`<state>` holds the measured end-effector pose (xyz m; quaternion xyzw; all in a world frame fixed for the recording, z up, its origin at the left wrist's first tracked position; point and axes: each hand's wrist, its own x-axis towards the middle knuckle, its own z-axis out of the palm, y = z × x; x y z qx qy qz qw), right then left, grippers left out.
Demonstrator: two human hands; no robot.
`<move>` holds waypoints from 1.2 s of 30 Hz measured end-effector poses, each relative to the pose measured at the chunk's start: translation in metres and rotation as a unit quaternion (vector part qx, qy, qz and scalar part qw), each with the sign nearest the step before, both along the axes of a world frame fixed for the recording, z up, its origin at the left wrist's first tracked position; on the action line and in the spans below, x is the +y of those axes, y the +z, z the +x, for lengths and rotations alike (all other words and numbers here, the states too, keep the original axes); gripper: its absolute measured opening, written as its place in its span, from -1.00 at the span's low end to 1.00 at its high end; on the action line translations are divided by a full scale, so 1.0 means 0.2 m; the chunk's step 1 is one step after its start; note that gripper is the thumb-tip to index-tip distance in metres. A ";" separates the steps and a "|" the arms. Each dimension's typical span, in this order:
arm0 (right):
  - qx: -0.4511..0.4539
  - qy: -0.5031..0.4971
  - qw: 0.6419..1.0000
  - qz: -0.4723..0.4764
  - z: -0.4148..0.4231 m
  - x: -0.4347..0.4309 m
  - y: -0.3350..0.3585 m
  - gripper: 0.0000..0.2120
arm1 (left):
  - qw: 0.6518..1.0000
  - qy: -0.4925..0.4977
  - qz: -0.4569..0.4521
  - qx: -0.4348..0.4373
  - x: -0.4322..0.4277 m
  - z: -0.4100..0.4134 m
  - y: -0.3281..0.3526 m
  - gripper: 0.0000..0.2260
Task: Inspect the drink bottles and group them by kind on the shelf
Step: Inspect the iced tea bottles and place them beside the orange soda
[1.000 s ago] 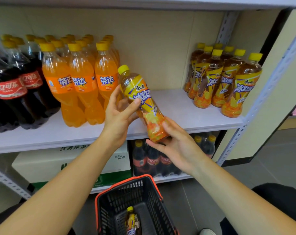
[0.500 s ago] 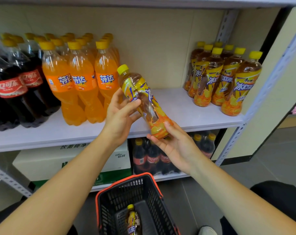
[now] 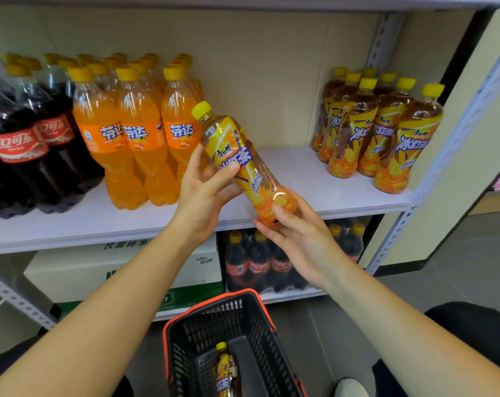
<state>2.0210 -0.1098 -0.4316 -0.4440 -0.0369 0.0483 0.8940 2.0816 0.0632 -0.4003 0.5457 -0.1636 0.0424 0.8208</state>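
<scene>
A person holds one tea bottle [image 3: 228,144] in both hands, in front of the white shelf [image 3: 294,173]. The bottle is tilted. Its yellow cap points up and to the left, and its bottom points down and to the right. It does not touch the shelf.

The left hand [image 3: 203,199] grips the middle of the bottle. Its fingers wrap round the back and its thumb lies across the label. The right hand [image 3: 300,239] grips the bottom of the bottle, with its fingers curled under and its thumb on the near side.

On the shelf, more tea bottles of the same kind [image 3: 386,133] stand in a bunch at the far right. Orange soda bottles [image 3: 137,133] stand just left of the held bottle. Dark cola bottles [image 3: 19,144] stand at the far left, touching the orange ones. A bare stretch of shelf lies between the orange sodas and the tea bunch.

Down below, near the person, sits a black basket [image 3: 208,325] with an orange rim. One small tea bottle [image 3: 225,368] lies inside it. On the low shelf there are more cola bottles [image 3: 257,262] and, to their left, a white box [image 3: 79,270].
</scene>
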 end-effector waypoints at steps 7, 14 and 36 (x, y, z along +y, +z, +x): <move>0.028 0.002 0.999 0.019 0.00 0.00 -0.03 -0.58 | 0.999 -0.030 0.007 -0.011 0.01 0.02 0.01 -0.32; 0.003 0.019 1.000 -0.003 -0.01 -0.02 -0.04 -0.56 | 0.998 -0.048 0.003 -0.032 0.01 0.00 0.00 -0.19; -0.193 -0.091 0.891 -0.401 -0.01 -0.09 -0.03 -0.31 | 0.985 -0.044 0.142 -0.087 -0.06 -0.15 -0.04 -0.35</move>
